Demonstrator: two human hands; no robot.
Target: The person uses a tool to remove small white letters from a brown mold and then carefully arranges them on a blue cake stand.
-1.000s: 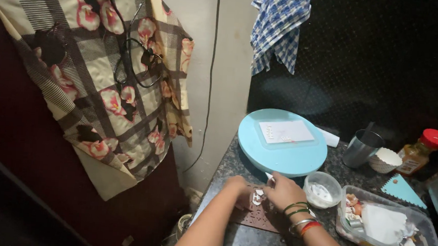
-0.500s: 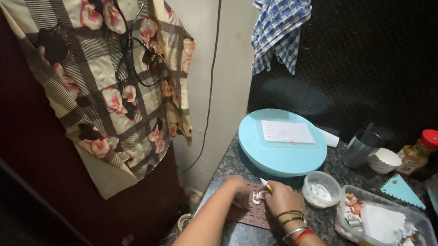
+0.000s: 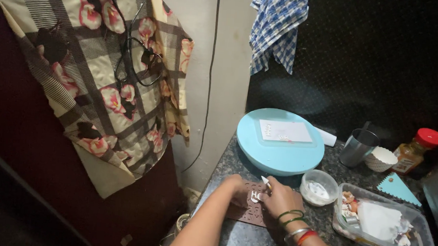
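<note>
**Both Hands on the Brown Letter Mould at the Tabletop Edge**

Left hand (image 3: 236,187): it lies palm down on the left part of the brown mould (image 3: 247,212), fingers curled over its upper edge. The grip is pressing rather than enclosing; the hand steadies the mould flat against the dark speckled tabletop (image 3: 262,244).

Brown mould: a thin, flat rectangular sheet with rows of cut-out shapes. It sits directly beneath both hands, near the left edge of the tabletop. A small patch of white material (image 3: 255,196) shows on it, in the gap between the two hands.

Right hand (image 3: 281,200): its grip is clenched on a small pointed tool (image 3: 265,183) with a pale tip, held pen-style between thumb and fingers. The tip stands just above the white material on the mould. Green, silver and red bangles circle the wrist.

Items relative to the right-hand grip:
- Beyond it, close by: a round light-blue turntable (image 3: 278,158) carrying a white sheet of paper.
- Just to its right: a small clear tub (image 3: 319,187) with white contents.
- Further right: a clear rectangular container (image 3: 384,227) holding white paper and small coloured scraps.
- Beyond that container: a steel cup, a white fluted bowl, a red-capped jar and a light-blue scraper.

Far left of both hands, a floral checked cloth (image 3: 104,79) hangs over a dark cabinet.
</note>
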